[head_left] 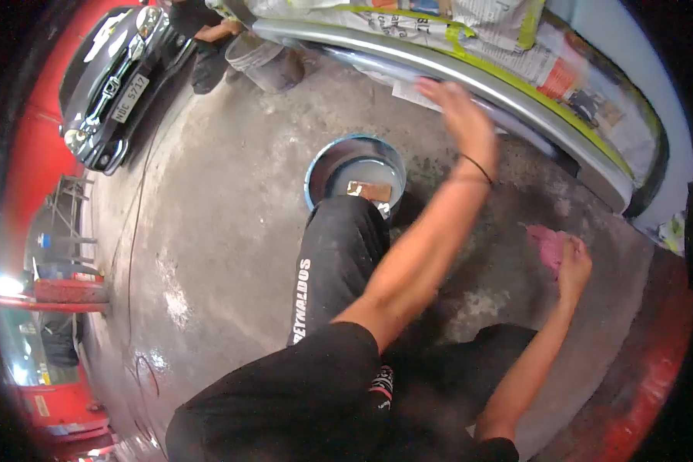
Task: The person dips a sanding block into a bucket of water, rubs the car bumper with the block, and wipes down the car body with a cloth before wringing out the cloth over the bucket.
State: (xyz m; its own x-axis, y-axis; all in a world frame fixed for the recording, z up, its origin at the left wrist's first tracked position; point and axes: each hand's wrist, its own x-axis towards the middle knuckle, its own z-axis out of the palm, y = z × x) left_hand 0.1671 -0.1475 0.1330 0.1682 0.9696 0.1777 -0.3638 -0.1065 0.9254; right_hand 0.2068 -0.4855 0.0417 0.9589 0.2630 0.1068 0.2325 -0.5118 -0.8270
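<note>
My left hand (pixel 460 115), with a dark band at its wrist, reaches out with its fingers stretched. It lies in front of the lower edge of a long silver car sill panel (pixel 470 65); whether it touches the panel I cannot tell. A crumpled pink cloth (pixel 547 248) hangs from the closed fingers of my right hand (pixel 574 266), low over the floor at the right. Beyond my knee stands a blue-rimmed bucket (pixel 313 173) with cloudy liquid inside. A brown block (pixel 371 191) shows in it, partly hidden by my knee.
Newspaper (pixel 508 61) edged with yellow-green tape covers the body above the sill. At upper left are a dark car (pixel 115 85), a grey bucket (pixel 266 65) and another person's arm (pixel 217 31). A thin cable (pixel 133 254) runs over the concrete floor (pixel 215 208).
</note>
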